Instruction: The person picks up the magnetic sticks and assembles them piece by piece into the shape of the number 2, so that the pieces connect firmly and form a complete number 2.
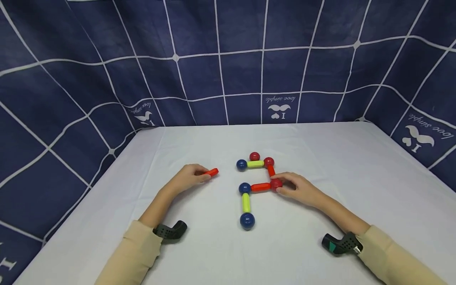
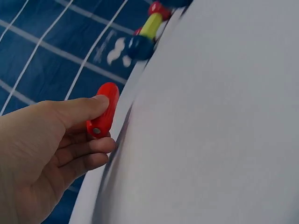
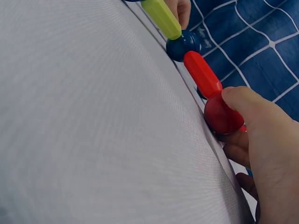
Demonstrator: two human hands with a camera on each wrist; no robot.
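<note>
My left hand [image 1: 191, 177] pinches a short red magnetic rod [image 2: 104, 110] between thumb and fingers, to the left of a chain of rods and balls. In the left wrist view a small round metal dot shows at the rod's near end. My right hand [image 1: 300, 190] grips a red ball [image 3: 222, 114] at the chain's right-hand corner, thumb on its surface. From that ball one red rod [image 1: 261, 187] runs left to a blue ball [image 1: 244, 188], and another red rod [image 1: 271, 170] leads back to a second red ball [image 1: 268, 161].
A yellow-green rod [image 1: 246, 203] links the middle blue ball to a nearer blue ball [image 1: 247, 221]. At the back, another yellow-green rod [image 1: 255, 163] ends in a blue ball [image 1: 241, 165], with a red ball [image 1: 254, 156] beside it. A dark checked curtain [image 1: 242, 75] hangs behind the white table [image 1: 199, 253].
</note>
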